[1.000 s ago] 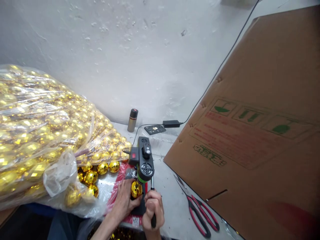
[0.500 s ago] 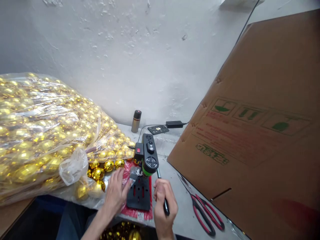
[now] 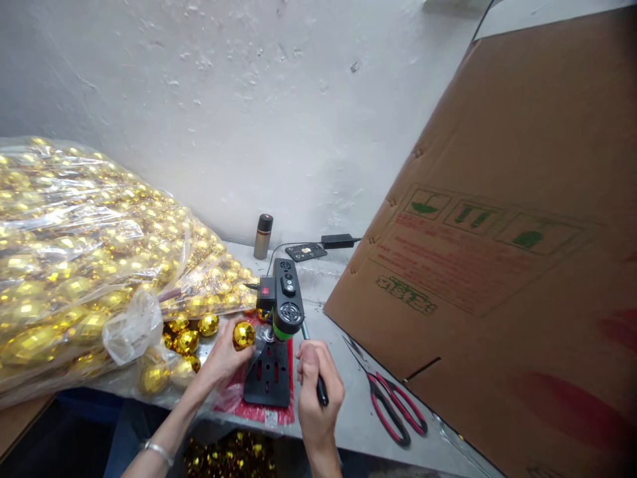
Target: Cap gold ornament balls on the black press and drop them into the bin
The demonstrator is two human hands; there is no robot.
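A small black bench drill (image 3: 284,305) with a green collar stands on a black slotted base plate (image 3: 269,376), which lies on a red sheet. My left hand (image 3: 223,358) holds a gold faceted ball (image 3: 243,334) in its fingertips, just left of the drill head and above the base plate. My right hand (image 3: 316,392) is closed round the drill's black lever handle (image 3: 318,388), to the right of the base plate.
A large clear bag of gold balls (image 3: 84,265) fills the left, with loose balls (image 3: 186,338) spilling at its mouth. Red-handled scissors (image 3: 391,405) lie to the right. A big cardboard sheet (image 3: 497,232) leans at right. A small metal bottle (image 3: 263,236) and a power adapter (image 3: 338,240) stand by the wall.
A second ago my left hand held a gold ball under the drill with the lever down. The ball went away, the lever rose, and my left hand now holds a gold ball beside the drill.
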